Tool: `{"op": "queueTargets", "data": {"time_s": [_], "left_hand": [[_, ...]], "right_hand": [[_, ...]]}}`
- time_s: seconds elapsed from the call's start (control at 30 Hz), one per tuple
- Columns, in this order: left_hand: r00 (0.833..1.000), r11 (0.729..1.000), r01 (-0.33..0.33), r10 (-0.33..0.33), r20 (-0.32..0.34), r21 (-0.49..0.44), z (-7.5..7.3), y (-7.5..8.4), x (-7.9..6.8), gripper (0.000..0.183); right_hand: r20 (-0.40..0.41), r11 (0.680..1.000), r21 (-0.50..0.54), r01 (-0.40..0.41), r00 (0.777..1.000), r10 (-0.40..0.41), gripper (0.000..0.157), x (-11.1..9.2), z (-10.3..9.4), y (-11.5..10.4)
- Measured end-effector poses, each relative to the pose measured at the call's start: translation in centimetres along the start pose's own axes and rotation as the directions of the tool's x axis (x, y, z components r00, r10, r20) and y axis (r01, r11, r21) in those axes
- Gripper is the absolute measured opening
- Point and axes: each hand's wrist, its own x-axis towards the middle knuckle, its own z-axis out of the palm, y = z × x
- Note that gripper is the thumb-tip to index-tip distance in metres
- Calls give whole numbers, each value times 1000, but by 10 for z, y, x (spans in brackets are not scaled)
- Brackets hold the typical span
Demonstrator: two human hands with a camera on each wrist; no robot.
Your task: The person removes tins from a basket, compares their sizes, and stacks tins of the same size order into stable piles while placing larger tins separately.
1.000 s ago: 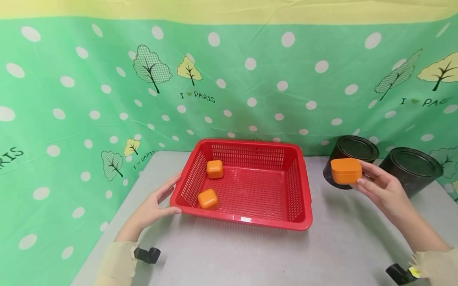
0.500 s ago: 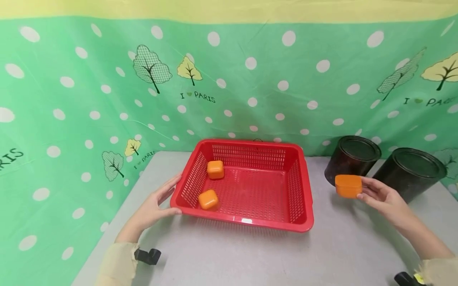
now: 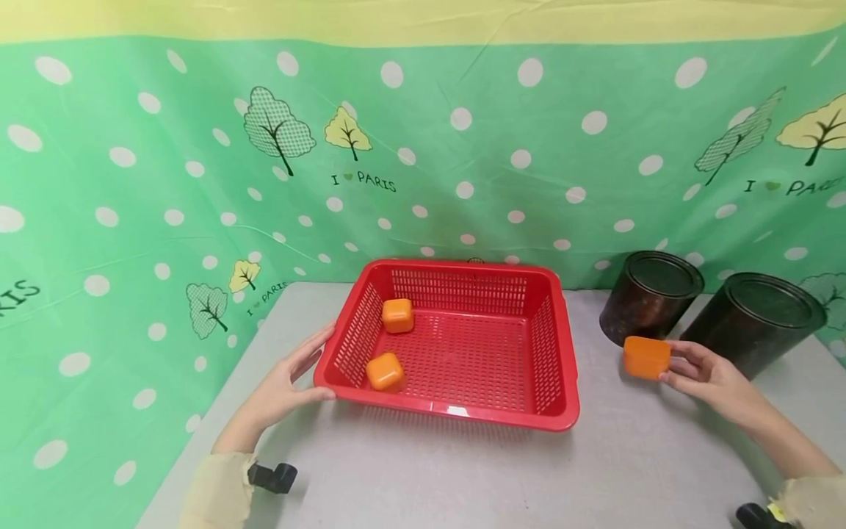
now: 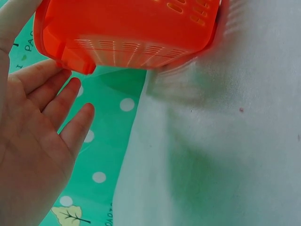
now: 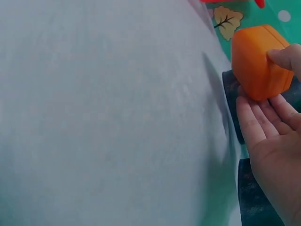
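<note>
My right hand (image 3: 717, 378) pinches an orange lidded box (image 3: 646, 358) between thumb and fingers, low in front of the dark cans. In the right wrist view the thumb presses one side of the orange box (image 5: 258, 61) and the fingers lie under its other side. At the left end of a red perforated basket (image 3: 456, 415), my left hand (image 3: 280, 386) rests against the corner, fingers at the side rim and thumb at the front. The left wrist view shows those fingers mostly straight along the basket's rim (image 4: 70, 61). Inside the basket, two orange rounded blocks (image 3: 397, 315) sit toward the left.
Two black lidded cans, one nearer the basket (image 3: 651, 294) and one further right (image 3: 756, 319), stand at the back right of the grey-white table (image 3: 449, 477). A green dotted cloth (image 3: 423, 147) hangs behind and to the left.
My right hand has lowered the orange lidded box toward the table and shifted slightly right. My left hand and the basket have stayed in place.
</note>
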Motion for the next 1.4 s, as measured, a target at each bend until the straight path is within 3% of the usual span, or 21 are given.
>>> {"op": "queueTargets", "data": {"time_s": [0.23,0.37,0.67,0.9,1.17,1.4], "left_hand": [[1000,1000,-12,12,0,-3,1,-1,0,96],[1000,1000,-19,19,1,-1,1,0,0,96],[1000,1000,-11,11,-1,2,0,-1,-2,96],[1000,1000,4,-4,1,8,1,1,0,96],[1000,1000,-1,1,-1,-10,1,2,1,95],[1000,1000,6,-6,-4,-5,1,2,0,95]], "right_hand": [[1,996,-64,67,998,-67,39,-1,0,9],[-27,987,-141,71,997,-75,48,-2,0,9],[-33,949,-313,-34,999,24,59,-3,1,3],[-50,956,-291,-26,999,12,59,-6,-3,2],[-102,983,-144,115,986,-130,44,-7,-9,-6],[-113,978,-110,175,976,-187,51,-7,-11,-24]]}}
